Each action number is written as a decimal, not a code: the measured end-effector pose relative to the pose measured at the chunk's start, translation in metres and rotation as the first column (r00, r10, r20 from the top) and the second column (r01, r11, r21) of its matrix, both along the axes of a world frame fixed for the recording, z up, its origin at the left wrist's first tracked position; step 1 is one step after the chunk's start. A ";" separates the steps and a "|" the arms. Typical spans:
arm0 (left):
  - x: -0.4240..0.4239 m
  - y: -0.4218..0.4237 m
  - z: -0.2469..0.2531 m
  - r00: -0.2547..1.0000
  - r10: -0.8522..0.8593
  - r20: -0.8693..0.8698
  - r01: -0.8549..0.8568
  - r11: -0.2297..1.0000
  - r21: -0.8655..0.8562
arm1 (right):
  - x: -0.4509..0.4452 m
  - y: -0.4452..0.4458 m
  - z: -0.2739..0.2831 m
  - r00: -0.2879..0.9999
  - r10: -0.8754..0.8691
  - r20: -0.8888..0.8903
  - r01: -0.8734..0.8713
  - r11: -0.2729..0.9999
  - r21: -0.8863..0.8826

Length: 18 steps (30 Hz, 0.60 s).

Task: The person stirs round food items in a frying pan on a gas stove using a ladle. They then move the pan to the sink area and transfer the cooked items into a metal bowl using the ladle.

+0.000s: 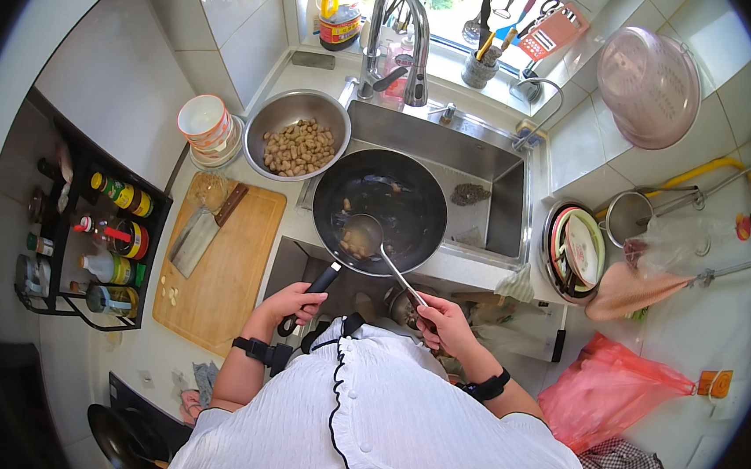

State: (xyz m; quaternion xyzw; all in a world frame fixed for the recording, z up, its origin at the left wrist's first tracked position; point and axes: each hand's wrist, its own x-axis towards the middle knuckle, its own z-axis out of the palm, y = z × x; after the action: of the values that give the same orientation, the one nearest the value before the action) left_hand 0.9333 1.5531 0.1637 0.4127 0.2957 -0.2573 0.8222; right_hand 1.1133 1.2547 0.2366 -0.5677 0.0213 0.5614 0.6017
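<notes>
My left hand grips the black handle of a dark wok, which is over the left part of the sink and the counter's front edge. In my right hand is the handle of a metal ladle. The ladle's bowl is inside the wok and holds some peanuts in liquid. A few more peanuts lie in the shallow liquid at the wok's bottom. Left of the wok, a steel bowl contains many unshelled peanuts.
A cleaver lies on the wooden cutting board at left, beside garlic pieces. Stacked bowls stand behind it. The faucet arches over the sink. Plates are stacked at right.
</notes>
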 end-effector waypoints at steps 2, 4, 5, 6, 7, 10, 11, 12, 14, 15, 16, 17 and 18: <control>0.000 0.000 0.001 1.000 0.001 -0.002 -0.001 1.000 0.007 | -0.001 -0.001 0.003 0.999 0.030 0.026 -0.030 1.000 -0.002; 0.000 -0.001 0.001 1.000 0.004 -0.004 -0.004 1.000 0.009 | -0.001 -0.004 0.006 0.996 0.063 0.062 -0.063 0.998 -0.006; 0.001 -0.001 0.002 1.000 0.006 -0.007 -0.006 1.000 0.006 | -0.002 -0.007 0.006 0.993 0.080 0.084 -0.080 0.997 -0.008; 0.001 -0.001 0.002 1.000 0.006 -0.009 -0.006 1.000 0.003 | -0.003 -0.009 0.006 0.990 0.097 0.106 -0.096 0.995 -0.010; 0.001 -0.002 0.002 1.000 0.007 -0.012 -0.007 1.000 0.001 | -0.003 -0.011 0.005 0.986 0.109 0.128 -0.108 0.994 -0.013; 0.001 -0.002 0.002 1.000 0.010 -0.018 -0.011 1.000 -0.019 | -0.006 -0.016 0.004 0.975 0.141 0.173 -0.140 0.990 -0.016; 0.001 -0.002 0.002 1.000 0.010 -0.017 -0.010 1.000 -0.021 | -0.006 -0.017 0.005 0.974 0.145 0.176 -0.145 0.989 -0.012; 0.001 -0.002 0.002 1.000 0.010 -0.015 -0.010 1.000 -0.023 | -0.007 -0.019 0.006 0.972 0.150 0.180 -0.151 0.988 -0.007; 0.001 -0.002 0.002 1.000 0.009 -0.016 -0.009 1.000 -0.022 | -0.008 -0.023 0.004 0.963 0.167 0.210 -0.166 0.986 -0.021; 0.001 -0.002 0.004 1.000 0.007 -0.019 -0.007 1.000 -0.020 | -0.009 -0.026 0.003 0.959 0.174 0.225 -0.172 0.985 -0.028; 0.002 -0.001 0.005 1.000 0.005 -0.021 -0.005 1.000 -0.017 | -0.010 -0.027 0.002 0.950 0.184 0.254 -0.179 0.983 -0.044; 0.002 -0.001 0.004 1.000 0.002 -0.020 -0.002 1.000 -0.015 | -0.011 -0.029 0.001 0.939 0.194 0.283 -0.185 0.981 -0.060; 0.002 -0.001 0.004 1.000 -0.001 -0.018 0.001 1.000 -0.012 | -0.012 -0.031 0.000 0.928 0.205 0.311 -0.190 0.979 -0.077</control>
State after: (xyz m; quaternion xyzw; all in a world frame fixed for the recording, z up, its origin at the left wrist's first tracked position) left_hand 0.9350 1.5523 0.1678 0.4056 0.3012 -0.2633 0.8218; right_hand 1.1012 1.2240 0.2367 -0.6631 -0.1202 0.5201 0.5248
